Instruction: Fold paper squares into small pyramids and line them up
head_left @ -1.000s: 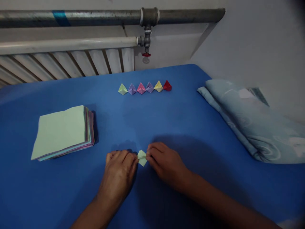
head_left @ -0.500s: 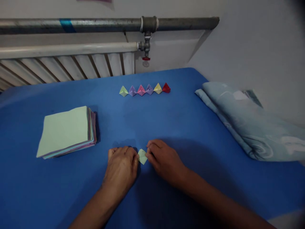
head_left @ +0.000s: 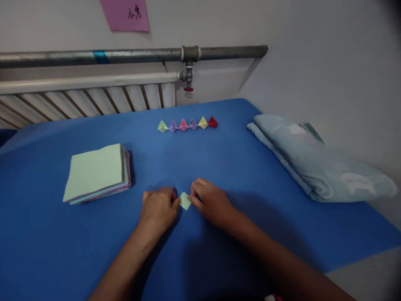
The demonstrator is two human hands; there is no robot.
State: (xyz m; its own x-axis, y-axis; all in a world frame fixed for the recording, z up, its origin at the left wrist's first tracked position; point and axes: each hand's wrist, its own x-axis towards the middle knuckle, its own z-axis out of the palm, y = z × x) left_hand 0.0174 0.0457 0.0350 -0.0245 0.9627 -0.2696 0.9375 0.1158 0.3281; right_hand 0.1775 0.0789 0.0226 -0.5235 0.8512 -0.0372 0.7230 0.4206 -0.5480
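Note:
A small folded piece of pale green paper lies between my two hands, low in the middle of the head view. My left hand pinches its left corner, fingers curled. From the other side my right hand holds the right corner between thumb and fingers. Further back is a row of several small folded paper shapes: a green one at the left end, then purple, pink, purple and yellow, with a red one at the right end.
A thick stack of coloured paper, pale green on top, lies at the left on the blue surface. A folded grey-green cloth lies at the right. Behind are a radiator, a metal pipe and a pink note.
The view has tilted up, so more of the pink note shows. Both hands still hold the green paper, with the fingers slightly shifted at its corners.

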